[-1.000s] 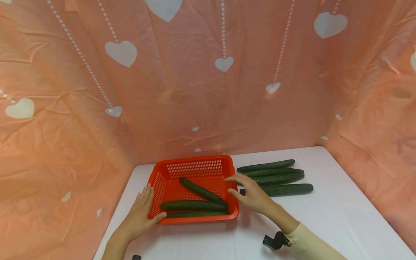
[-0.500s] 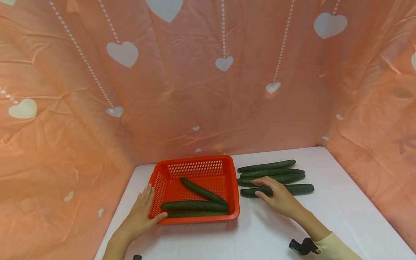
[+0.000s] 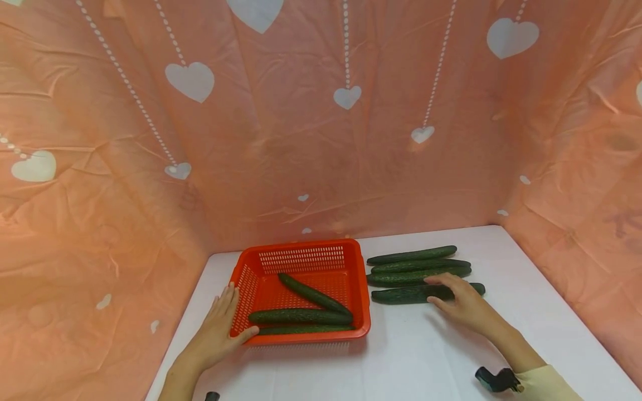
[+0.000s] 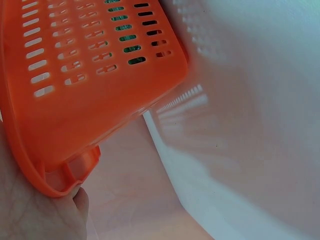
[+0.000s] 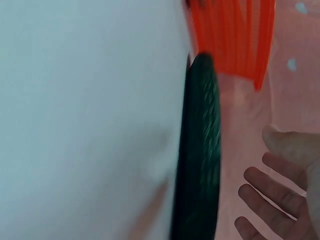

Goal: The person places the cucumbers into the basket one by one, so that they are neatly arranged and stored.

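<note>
No legible lettering or numbers. Faint dark marking [image 3: 627,224] on orange backdrop [image 3: 261,167], right side: unreadable.

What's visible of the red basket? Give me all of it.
The red basket looks like plastic: rectangular, rounded corners, slotted walls, perforated floor, solid rim. It sits open side up on the white table, left of four loose cucumbers. Three cucumbers lie inside, two along the near wall, one slanting behind. The left hand rests against its left rim, thumb at the near corner.
</note>
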